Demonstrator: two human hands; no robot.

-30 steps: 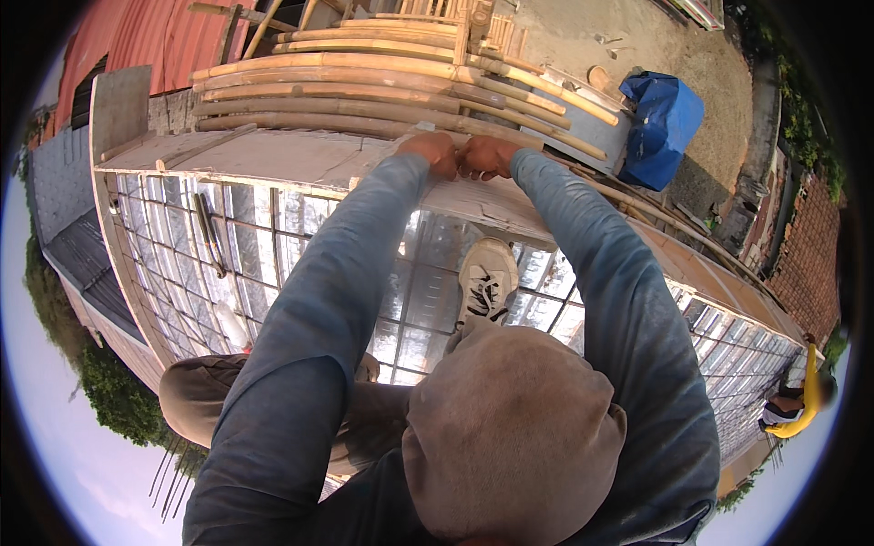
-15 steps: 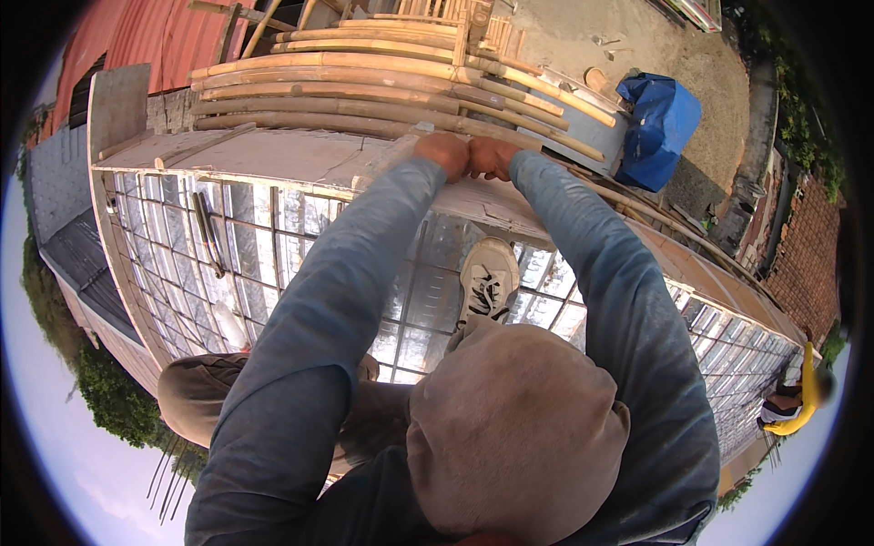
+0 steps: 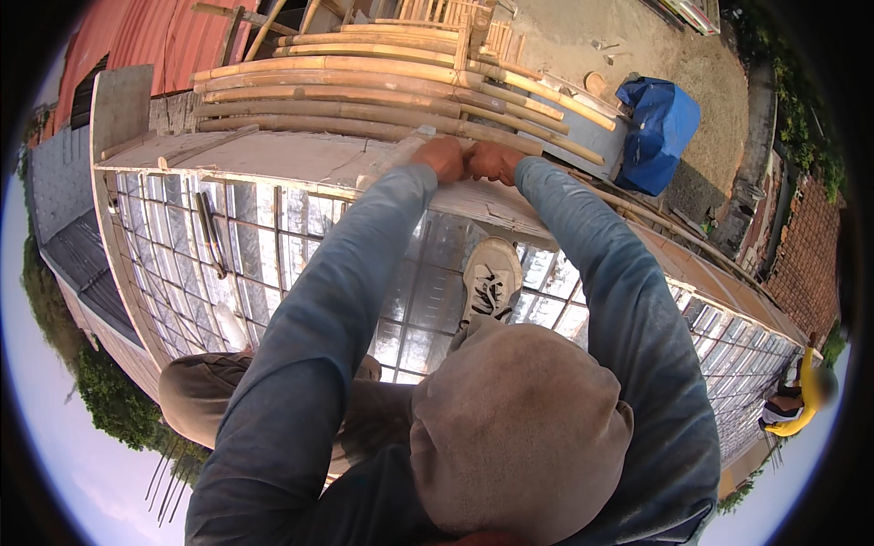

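Observation:
My left hand and my right hand are side by side at the far edge of the deck, both arms stretched out. Each has its fingers curled closed; whatever they grip, if anything, is hidden or too small to name. Below them runs a pale wooden formwork board, and the hands rest at or just above its top. On the near side of the board, my shoe stands on shiny metal decking under a grid of steel bars.
Beyond the board lie stacked bamboo poles. A long-handled tool and a white bottle lie on the grid at left. A blue tarp covers something at far right. Another person in yellow crouches at the right edge.
My hands stay at the same spot on the board, with only a slight shift at the wrists. The closed fingers look much the same.

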